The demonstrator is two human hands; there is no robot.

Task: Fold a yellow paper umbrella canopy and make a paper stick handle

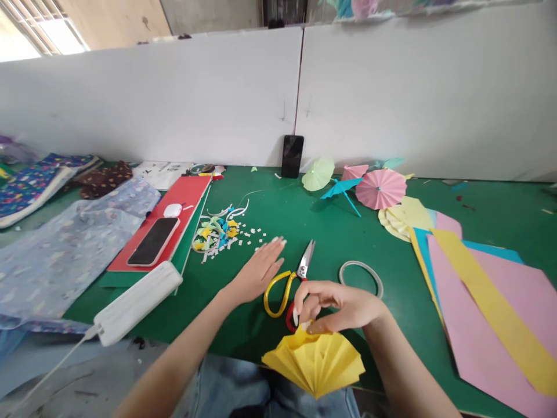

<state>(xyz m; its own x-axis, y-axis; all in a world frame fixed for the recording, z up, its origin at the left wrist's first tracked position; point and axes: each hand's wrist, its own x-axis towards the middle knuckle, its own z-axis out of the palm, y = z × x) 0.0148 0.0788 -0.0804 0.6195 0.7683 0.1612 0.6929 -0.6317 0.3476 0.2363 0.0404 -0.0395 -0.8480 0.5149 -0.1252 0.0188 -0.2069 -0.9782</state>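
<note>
Between the fingertips of my right hand [337,305] is the upper edge of a yellow pleated paper fan [317,360], which spreads out over my lap at the table edge. My left hand [256,270] lies flat with fingers stretched on the green table, holding nothing. Scissors [303,266] with one yellow and one red handle lie between my hands, blades pointing away; my right hand partly covers the red handle. A roll of narrow clear tape [361,264] lies just beyond my right hand. Cut paper scraps [221,232] are heaped past my left fingers.
Paper umbrellas in pink [381,188], blue [342,187] and green [319,174] stand at the back. Coloured sheets [491,313] lie right. On the left are a red folder [187,194], a phone [154,241] and a white power strip [137,302]. Another phone [292,157] leans against the white partition.
</note>
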